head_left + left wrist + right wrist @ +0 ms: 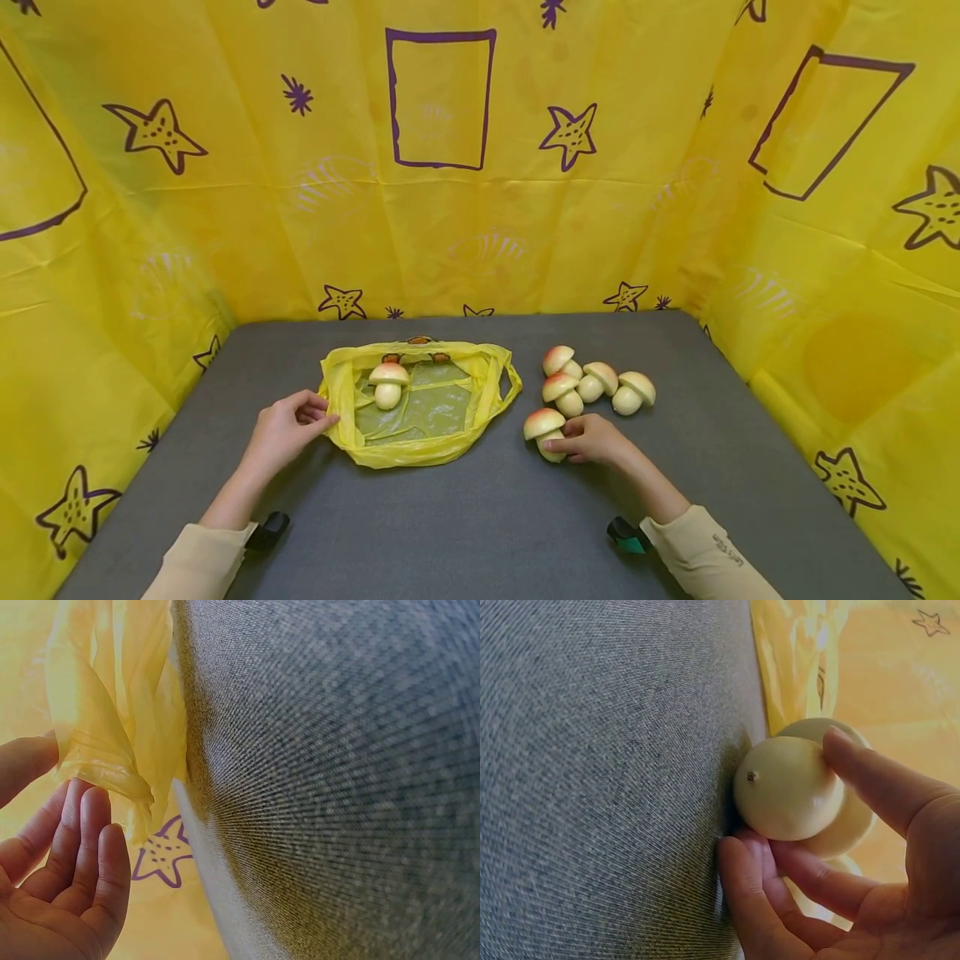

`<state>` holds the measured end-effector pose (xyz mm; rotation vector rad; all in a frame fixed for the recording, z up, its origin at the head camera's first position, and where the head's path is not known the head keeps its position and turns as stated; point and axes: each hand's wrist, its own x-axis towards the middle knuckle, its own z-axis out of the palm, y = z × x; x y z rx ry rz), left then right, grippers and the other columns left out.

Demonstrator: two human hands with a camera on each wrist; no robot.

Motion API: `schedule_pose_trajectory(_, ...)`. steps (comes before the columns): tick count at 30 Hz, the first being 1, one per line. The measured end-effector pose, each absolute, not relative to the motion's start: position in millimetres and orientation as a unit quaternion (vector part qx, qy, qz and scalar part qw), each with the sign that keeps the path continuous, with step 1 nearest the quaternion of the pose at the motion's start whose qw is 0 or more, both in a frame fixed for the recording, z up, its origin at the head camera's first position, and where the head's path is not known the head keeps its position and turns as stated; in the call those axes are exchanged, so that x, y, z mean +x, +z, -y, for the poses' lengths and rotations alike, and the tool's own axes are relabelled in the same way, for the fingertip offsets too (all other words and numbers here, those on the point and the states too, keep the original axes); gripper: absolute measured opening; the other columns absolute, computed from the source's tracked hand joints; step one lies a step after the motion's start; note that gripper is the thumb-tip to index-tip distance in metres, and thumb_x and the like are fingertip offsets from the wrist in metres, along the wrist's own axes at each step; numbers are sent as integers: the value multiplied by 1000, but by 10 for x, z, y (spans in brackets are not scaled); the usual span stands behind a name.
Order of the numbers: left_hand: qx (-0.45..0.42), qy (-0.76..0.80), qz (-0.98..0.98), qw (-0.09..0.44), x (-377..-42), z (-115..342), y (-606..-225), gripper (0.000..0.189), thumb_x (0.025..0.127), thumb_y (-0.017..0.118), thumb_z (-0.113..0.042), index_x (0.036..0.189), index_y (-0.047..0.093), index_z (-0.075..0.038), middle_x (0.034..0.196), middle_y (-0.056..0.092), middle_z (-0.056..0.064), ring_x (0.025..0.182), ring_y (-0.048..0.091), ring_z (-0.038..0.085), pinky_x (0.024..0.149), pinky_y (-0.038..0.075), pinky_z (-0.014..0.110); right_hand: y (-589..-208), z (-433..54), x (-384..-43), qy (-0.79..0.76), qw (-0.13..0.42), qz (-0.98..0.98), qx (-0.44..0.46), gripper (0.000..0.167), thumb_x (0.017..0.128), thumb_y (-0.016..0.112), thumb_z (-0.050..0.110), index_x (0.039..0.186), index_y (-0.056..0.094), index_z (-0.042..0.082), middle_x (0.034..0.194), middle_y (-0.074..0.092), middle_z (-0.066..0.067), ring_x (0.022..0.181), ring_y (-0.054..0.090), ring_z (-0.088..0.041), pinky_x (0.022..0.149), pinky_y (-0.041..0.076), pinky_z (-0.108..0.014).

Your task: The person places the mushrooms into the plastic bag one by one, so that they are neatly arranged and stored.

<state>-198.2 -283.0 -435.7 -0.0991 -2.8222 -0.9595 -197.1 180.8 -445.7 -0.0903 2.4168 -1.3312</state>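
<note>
A yellow plastic bag (431, 452) lies spread on the table with its mouth facing up, and a toy mushroom (387, 395) with a reddish cap sits inside at its left. My left hand (283, 432) pinches the bag's left edge; in the left wrist view the thumb and fingertips meet the folded plastic (105, 765). To the right of the bag, my right hand (596, 440) holds another mushroom (543, 422) by its pale stem, cap tilted up and left. The right wrist view shows the stem's rounded end (787, 791) between thumb and fingers, close over the table.
Several more mushrooms (600, 379) lie in a cluster just beyond my right hand. A handle loop (513, 387) of the bag points toward them. The grey table (450, 533) is enclosed at the back and sides by yellow patterned curtains (517, 250).
</note>
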Motion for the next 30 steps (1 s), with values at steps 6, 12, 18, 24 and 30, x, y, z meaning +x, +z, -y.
schedule_pose_trajectory(6,-32,-322,943,79,-1987,2835,-4363,32,81,74,-36,93,65,-7,82,66,3,73,58,13,61,46,22,-4453,-1818,-1983,-481,200,-853,-44,33,83,73,25,97,64,-4,88,66,-3,82,65,-15,73,56,-36)
schedule_pose_trajectory(12,-33,-322,943,79,-1995,2846,-4382,32,81,74,-36,93,64,-7,82,66,2,73,58,13,61,46,22,-4463,-1813,-2000,-481,203,-852,-43,30,82,74,25,91,64,-1,84,63,0,81,63,-13,73,56,-35)
schedule_pose_trajectory(18,-34,-323,943,76,-1988,2841,-4375,33,81,74,-36,93,65,-7,82,66,2,73,58,13,61,46,22,-4477,-1803,-1998,-479,197,-855,-30,31,81,75,25,94,64,-1,86,64,-2,81,64,-14,73,56,-35)
schedule_pose_trajectory(24,-33,-325,942,75,-1978,2834,-4371,32,81,75,-34,93,64,-7,83,66,3,73,58,13,61,46,22,-4470,-1790,-1994,-481,193,-855,-20,32,80,76,25,94,64,-1,87,63,-3,80,65,-15,73,56,-35)
schedule_pose_trajectory(30,-33,-319,943,82,-1991,2837,-4392,31,81,75,-34,92,65,-7,81,66,2,72,59,13,61,46,22,-4454,-1796,-1990,-485,189,-854,-8,29,79,77,25,87,62,0,83,61,-2,76,65,-15,72,56,-34)
